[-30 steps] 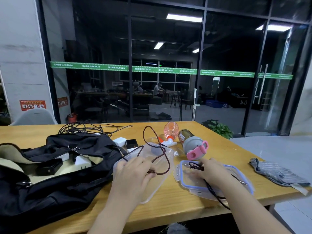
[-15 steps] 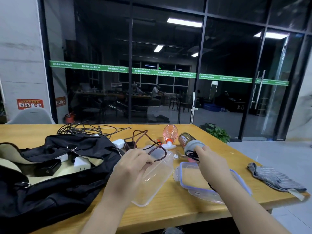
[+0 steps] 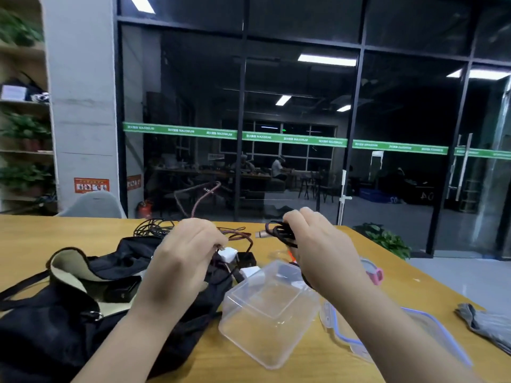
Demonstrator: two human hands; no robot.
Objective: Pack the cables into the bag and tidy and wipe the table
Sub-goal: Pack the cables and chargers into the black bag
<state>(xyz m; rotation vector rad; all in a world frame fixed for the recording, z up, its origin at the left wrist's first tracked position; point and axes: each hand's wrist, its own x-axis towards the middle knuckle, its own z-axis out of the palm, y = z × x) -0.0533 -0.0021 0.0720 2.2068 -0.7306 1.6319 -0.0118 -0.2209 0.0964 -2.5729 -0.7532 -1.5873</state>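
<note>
My left hand (image 3: 184, 252) grips a braided dark-red cable (image 3: 235, 235) whose loop rises above the table. My right hand (image 3: 318, 244) holds a bunched black cable (image 3: 278, 230) with a metal plug sticking out to the left. Both hands hover over the wooden table (image 3: 41, 239). A black bag (image 3: 55, 322) with a beige lining lies open at the left, with a black box inside. White chargers (image 3: 228, 254) and a black adapter (image 3: 247, 258) lie between the hands. A tangle of black cables (image 3: 152, 228) sits at the back.
A clear plastic container (image 3: 265, 313) lies tilted in front of me, its blue-rimmed lid (image 3: 431, 331) to the right. A grey cloth (image 3: 486, 324) lies near the right edge. A pink-capped bottle (image 3: 374, 272) is partly hidden behind my right arm. A grey chair (image 3: 94, 204) stands beyond the table.
Both hands have risen off the container and lid, each lifting a cable. The right hand gathered the black cable into a bunch. The view tilted upward.
</note>
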